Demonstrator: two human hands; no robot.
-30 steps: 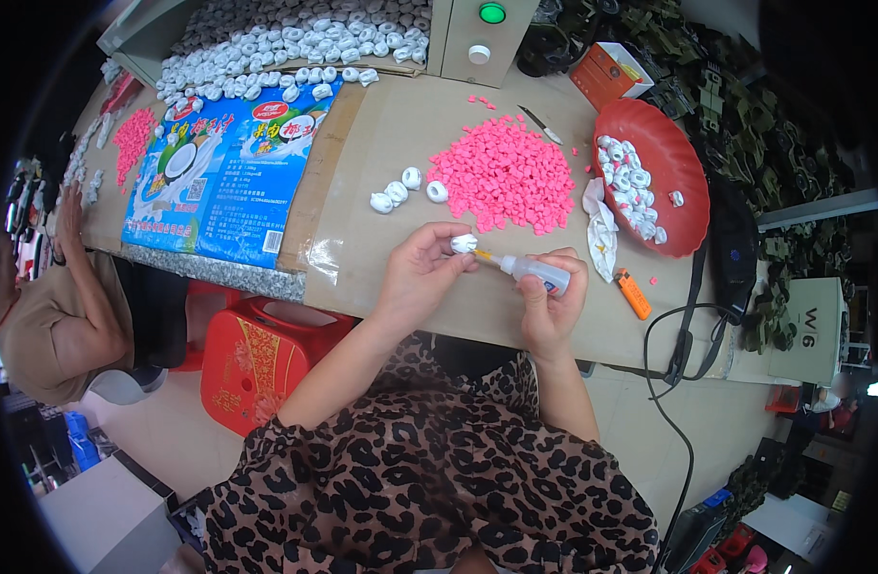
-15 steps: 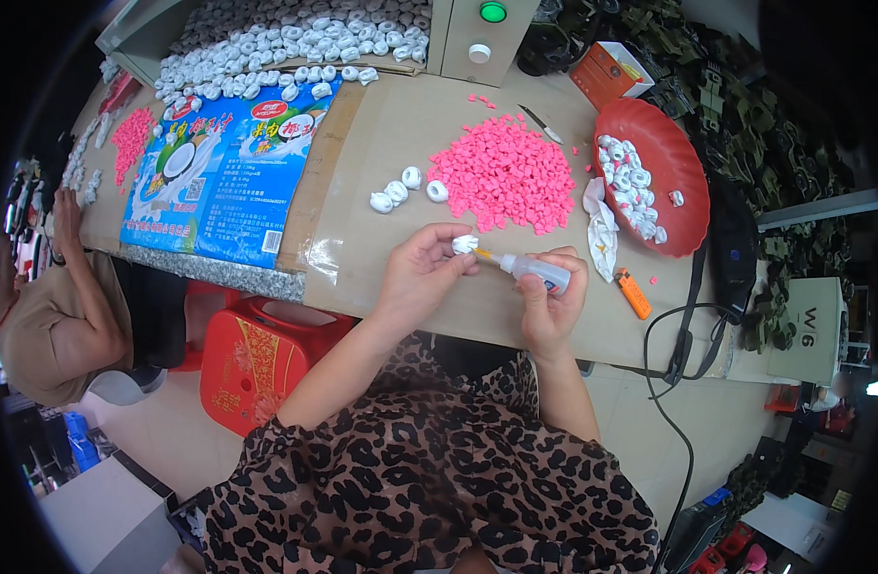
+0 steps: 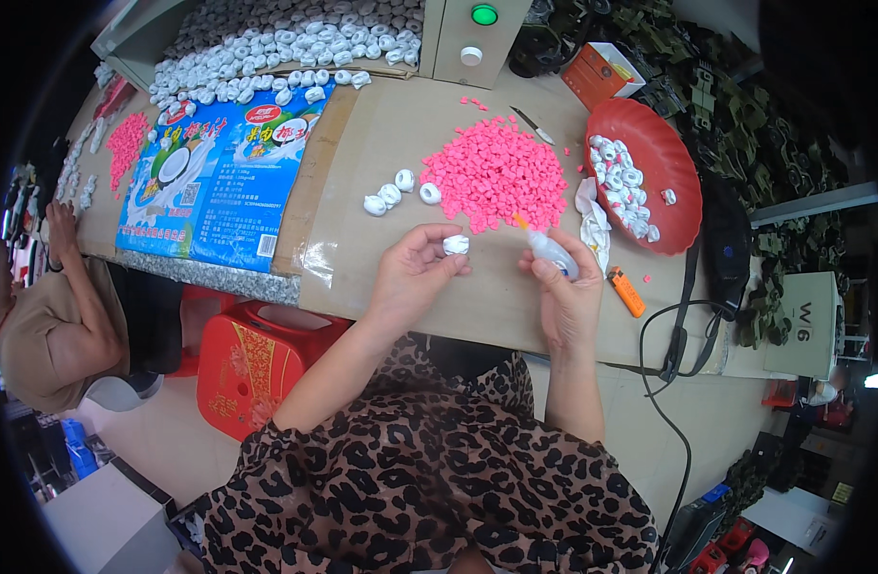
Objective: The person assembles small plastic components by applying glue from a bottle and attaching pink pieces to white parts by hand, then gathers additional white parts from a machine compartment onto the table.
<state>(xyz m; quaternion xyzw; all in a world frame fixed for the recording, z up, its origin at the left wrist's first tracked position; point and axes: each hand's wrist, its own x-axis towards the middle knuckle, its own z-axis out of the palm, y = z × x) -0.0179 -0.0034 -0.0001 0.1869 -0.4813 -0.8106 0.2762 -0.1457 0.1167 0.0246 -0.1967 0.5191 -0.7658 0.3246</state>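
Observation:
My left hand (image 3: 415, 273) pinches a small white ring-shaped piece (image 3: 455, 245) between its fingertips, just above the brown table (image 3: 477, 306). My right hand (image 3: 568, 292) grips a small white squeeze bottle (image 3: 551, 251) with an orange nozzle that points up and left, apart from the white piece. A heap of small pink pieces (image 3: 496, 172) lies just beyond both hands. Three more white ring pieces (image 3: 397, 191) rest left of the heap.
A red bowl (image 3: 664, 153) with white pieces stands at the right, an orange lighter (image 3: 627, 292) near my right hand. A large pile of white pieces (image 3: 276, 48) and a blue printed sheet (image 3: 223, 172) lie at the back left. Another person (image 3: 51, 316) sits at far left beside a red stool (image 3: 257, 368).
The bottle's nozzle has drawn away to the right from the white piece in my left hand. Both hands otherwise stay in place.

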